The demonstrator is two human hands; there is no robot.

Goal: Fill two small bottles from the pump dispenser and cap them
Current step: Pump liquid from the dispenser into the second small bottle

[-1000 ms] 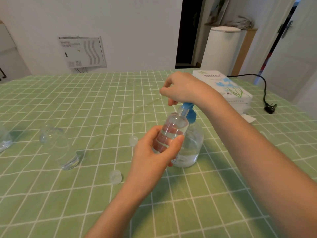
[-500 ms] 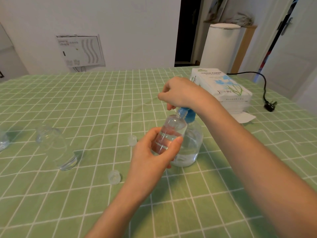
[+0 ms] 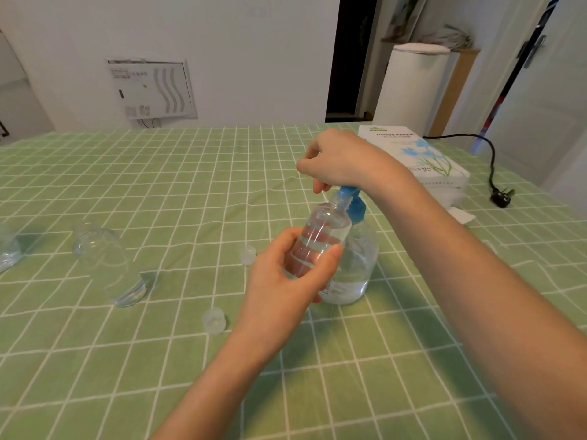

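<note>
My left hand (image 3: 286, 281) grips a small clear bottle (image 3: 320, 236), tilted, its mouth up against the blue nozzle of the pump dispenser (image 3: 355, 265). There is some clear liquid in this bottle. My right hand (image 3: 340, 160) sits on top of the blue pump head (image 3: 351, 198) with its fingers curled over it. The dispenser stands on the green checked tablecloth (image 3: 158, 185) and is partly full of clear liquid. A second small clear bottle (image 3: 104, 265) stands empty to the left. Two clear caps (image 3: 247, 254) (image 3: 214, 320) lie on the cloth near my left hand.
A tissue box (image 3: 422, 154) lies behind my right arm, with a black power cord and plug (image 3: 502, 198) to its right. Another clear glass item (image 3: 6, 252) is cut off by the left edge. Beyond the table's far edge stands a white cylinder (image 3: 409, 87).
My right hand dipped on the pump head, then came back up a little. My left hand kept the small bottle at the nozzle. The view shifted slightly.
</note>
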